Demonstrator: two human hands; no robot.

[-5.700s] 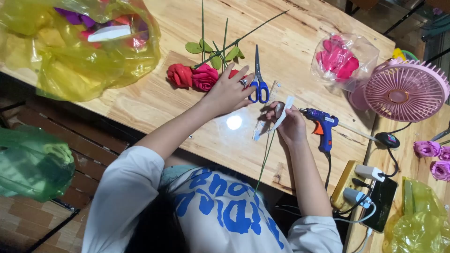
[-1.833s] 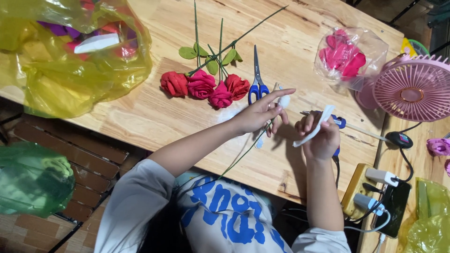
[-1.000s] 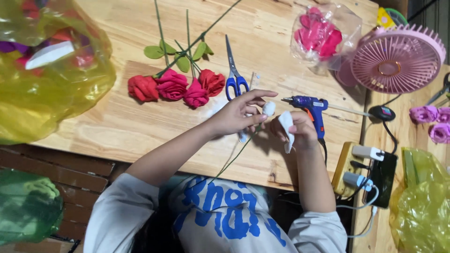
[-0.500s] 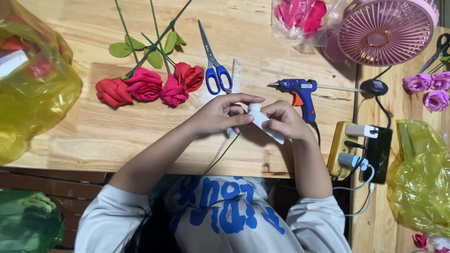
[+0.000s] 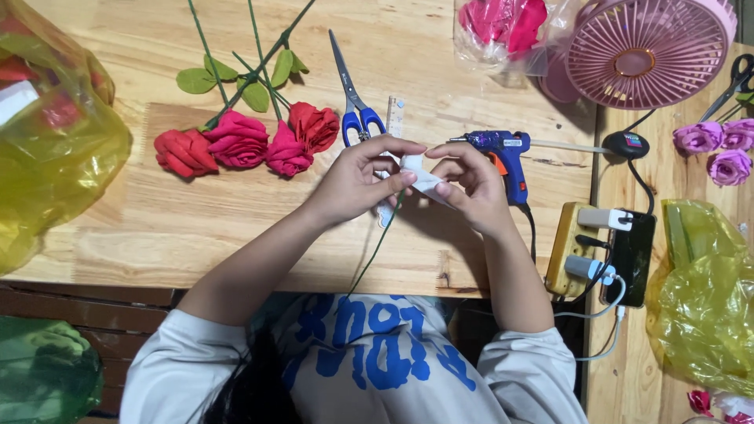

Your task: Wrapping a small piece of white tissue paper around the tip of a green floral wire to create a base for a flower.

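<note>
**Both hands pinching white strip on green stem, mid-table**

Containers, left to right:
- Yellow plastic bag (image 5: 55,149), far left on the wooden table (image 5: 196,228): holds red and white items, blurred through the film, can't tell more.
- Green bag (image 5: 43,373) below the table edge, near left. Contents unreadable.
- Clear bag (image 5: 503,27), far centre-right: pink petal material inside.
- Second yellow bag (image 5: 703,306), right side, near. Contents not clear.

Loose on the table: four red roses (image 5: 243,141) with green stems and leaves running far-left; blue-handled scissors (image 5: 355,102) just right of them; blue glue gun (image 5: 503,153) right of the hands; pink fan (image 5: 648,47) far right; purple roses (image 5: 719,149) at the right edge; power strip (image 5: 585,251) with plugs, near right.

Versus 0.5 s ago: view has shifted, roses and scissors sit further right in the picture. Hands stay together on the same spot; grip unchanged in kind, white piece now more bunched between the fingertips.

Work piece: white strip (image 5: 416,174), small, crumpled, soft-looking, held above the table centre just near of the scissors. Thin green stem (image 5: 377,247) runs from it down toward the person's chest.

Left hand (image 5: 357,184): thumb and fingertips pressed onto the strip, fingers curled, pinching. Right hand (image 5: 471,188): thumb and forefinger pinching the strip's right end, other fingers curled close. Fingertips of both hands nearly touching.
</note>
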